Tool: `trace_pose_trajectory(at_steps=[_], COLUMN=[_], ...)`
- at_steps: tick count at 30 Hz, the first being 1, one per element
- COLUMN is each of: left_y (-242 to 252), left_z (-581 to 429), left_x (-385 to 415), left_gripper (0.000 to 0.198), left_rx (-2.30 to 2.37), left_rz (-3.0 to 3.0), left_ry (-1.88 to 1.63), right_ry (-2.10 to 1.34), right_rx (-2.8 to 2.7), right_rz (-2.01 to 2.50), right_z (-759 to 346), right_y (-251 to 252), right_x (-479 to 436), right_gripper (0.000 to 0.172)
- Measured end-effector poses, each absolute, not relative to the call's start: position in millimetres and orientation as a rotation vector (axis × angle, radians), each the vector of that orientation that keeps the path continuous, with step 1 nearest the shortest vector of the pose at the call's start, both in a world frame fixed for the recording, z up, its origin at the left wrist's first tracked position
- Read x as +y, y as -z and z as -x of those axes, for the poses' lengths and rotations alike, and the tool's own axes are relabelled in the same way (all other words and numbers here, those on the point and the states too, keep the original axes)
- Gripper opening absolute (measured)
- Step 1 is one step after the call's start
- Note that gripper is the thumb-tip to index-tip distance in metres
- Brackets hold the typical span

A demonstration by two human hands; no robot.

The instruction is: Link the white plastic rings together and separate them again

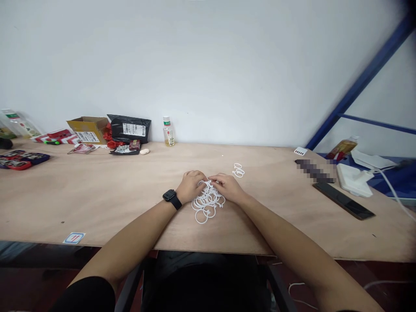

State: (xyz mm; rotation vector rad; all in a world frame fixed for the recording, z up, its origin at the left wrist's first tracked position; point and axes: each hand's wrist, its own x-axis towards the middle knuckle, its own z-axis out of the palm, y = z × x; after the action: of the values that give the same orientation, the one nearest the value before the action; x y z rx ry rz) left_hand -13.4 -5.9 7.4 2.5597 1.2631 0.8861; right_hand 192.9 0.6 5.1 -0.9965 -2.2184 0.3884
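Note:
A heap of white plastic curtain rings (208, 201), each with a small tab, lies on the wooden table in front of me. My left hand (191, 186), with a black watch on its wrist, is at the heap's far left side, fingers bent and closed on a ring. From the right, my right hand (227, 187) meets it with thumb and forefinger pinched on a ring at the top of the heap. The fingertips nearly touch and partly hide what they grip. Beyond my right hand lie several separate white rings (238, 172).
A bottle (169, 133), black parcel bag (130, 129) and cardboard box (87, 130) stand along the wall. To the right lie a phone (343, 200), a blurred dark item (314, 170) and a white charger (354, 181). A numbered label (74, 238) marks the table's front edge.

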Motion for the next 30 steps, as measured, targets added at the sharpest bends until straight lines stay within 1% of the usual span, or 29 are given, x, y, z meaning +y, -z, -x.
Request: trace_pose_trajectory(at_steps=[3, 8, 13, 15, 19, 22, 26, 30], left_y=[-5, -7, -10, -11, -14, -15, -15, -15], left_z=[14, 15, 13, 13, 13, 14, 14, 13], left_x=[-5, -5, -10, -11, -11, -11, -9, -9], left_gripper=[0.021, 0.043, 0.051, 0.048, 0.032, 0.025, 0.024, 0.026], left_rx=[1.301, 1.378, 1.345, 1.343, 1.327, 1.282, 1.232, 1.205], left_rz=[-2.552, -2.54, -2.559, -2.551, -2.519, -2.531, -2.556, -2.557], left_ry=[-0.887, -0.884, -0.843, -0.865, -0.982, -1.033, -1.021, -1.002], right_ry=[-0.377, -0.317, -0.349, -0.353, -0.405, -0.459, -0.502, -0.543], right_rx=[-2.199, -2.096, -2.02, -2.019, -2.043, -2.095, -2.134, -2.004], right_rz=[1.069, 1.172, 1.16, 1.147, 1.097, 1.024, 0.98, 1.079], right_z=[-193, -194, -193, -192, -191, -188, -186, -186], right_y=[-6, -6, -6, -7, -10, -13, -14, -9], right_x=[1, 3, 2, 1, -2, -7, -11, -10], right_gripper=[0.018, 0.007, 0.009, 0.011, 0.016, 0.02, 0.023, 0.02])
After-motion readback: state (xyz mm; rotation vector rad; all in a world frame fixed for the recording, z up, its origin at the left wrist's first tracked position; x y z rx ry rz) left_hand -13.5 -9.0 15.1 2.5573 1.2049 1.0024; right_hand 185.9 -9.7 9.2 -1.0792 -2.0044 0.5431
